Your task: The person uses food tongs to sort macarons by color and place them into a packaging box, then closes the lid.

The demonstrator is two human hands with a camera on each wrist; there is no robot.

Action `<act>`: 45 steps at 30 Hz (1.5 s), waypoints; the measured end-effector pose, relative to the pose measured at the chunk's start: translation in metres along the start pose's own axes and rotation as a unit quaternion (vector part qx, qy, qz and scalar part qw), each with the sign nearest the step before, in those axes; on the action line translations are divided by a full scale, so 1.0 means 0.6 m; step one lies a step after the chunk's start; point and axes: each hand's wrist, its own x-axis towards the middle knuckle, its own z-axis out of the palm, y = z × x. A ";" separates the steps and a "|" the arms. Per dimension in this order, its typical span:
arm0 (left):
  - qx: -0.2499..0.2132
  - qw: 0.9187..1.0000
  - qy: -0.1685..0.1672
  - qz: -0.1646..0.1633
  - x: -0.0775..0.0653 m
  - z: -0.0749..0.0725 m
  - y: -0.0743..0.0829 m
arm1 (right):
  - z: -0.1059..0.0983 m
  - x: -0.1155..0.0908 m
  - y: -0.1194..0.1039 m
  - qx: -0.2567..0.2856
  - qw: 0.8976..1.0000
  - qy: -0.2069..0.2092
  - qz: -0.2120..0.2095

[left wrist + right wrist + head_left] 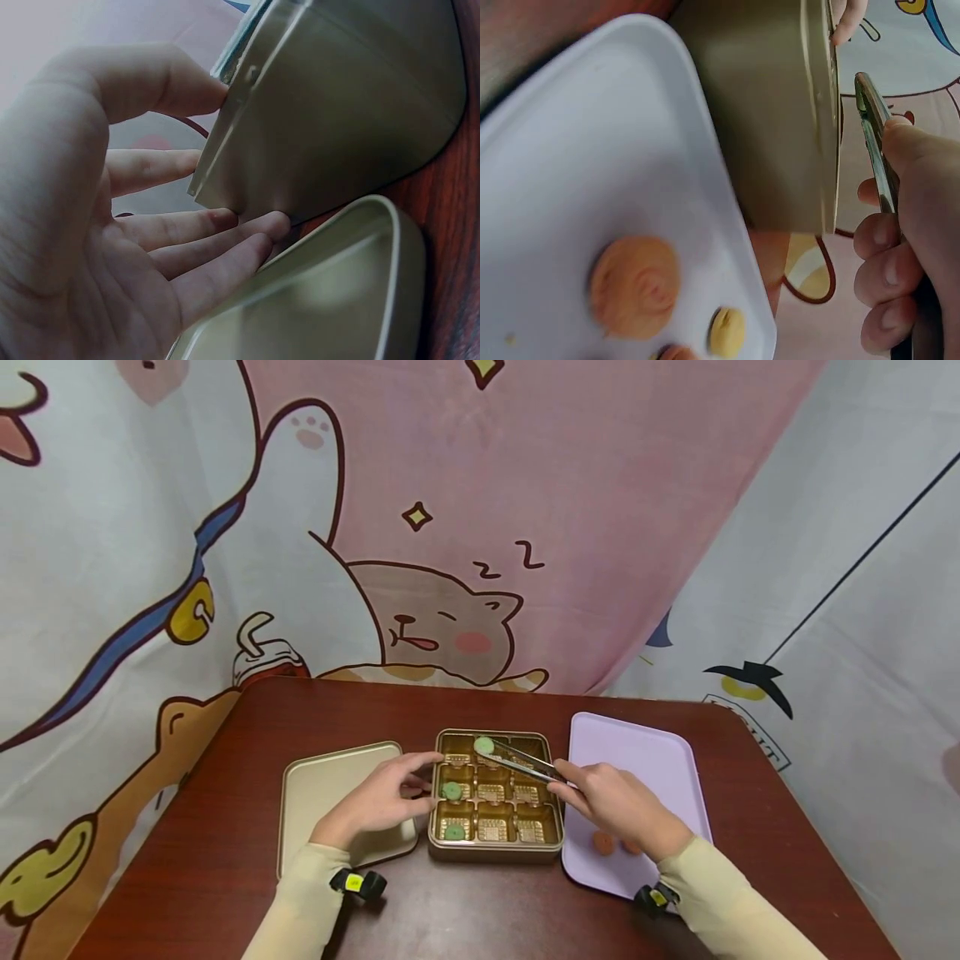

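Observation:
A gold tin (pixel 495 852) with several square compartments stands in the middle of the table. Green cookies sit in its middle-left (pixel 452 791) and front-left compartments (pixel 454 832). My right hand (pixel 618 806) grips metal tongs (pixel 525 766), reaching over the tin from the right. At the tong tips, over the back row, is another green cookie (pixel 483 745); whether it touches the tin floor I cannot tell. On the tin's left side, my left hand (pixel 382 797) rests its spread fingertips and thumb. The left wrist view shows those fingers (pixel 195 225) against the outer wall.
Partly under my left hand lies the tin's gold lid (pixel 315 785). To the right is a lilac tray (pixel 622 743) bearing orange cookies (pixel 603 842). A small yellow cookie (pixel 727 332) on it shows in the right wrist view. A patterned cloth (pixel 600 527) hangs behind the table.

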 end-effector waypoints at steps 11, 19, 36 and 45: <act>0.003 1.000 0.001 0.003 -0.001 0.000 0.002 | 0.004 0.036 -0.015 0.010 1.000 -0.004 -0.023; 0.006 1.000 0.000 -0.002 0.000 -0.001 0.006 | 0.001 0.041 -0.017 0.024 0.999 -0.025 0.003; 0.016 1.000 0.002 -0.003 -0.001 0.001 0.002 | -0.008 0.021 -0.015 0.018 1.000 -0.016 0.005; 0.015 1.000 0.002 -0.001 -0.002 0.000 0.001 | -0.020 -0.001 -0.005 0.006 1.000 -0.006 0.023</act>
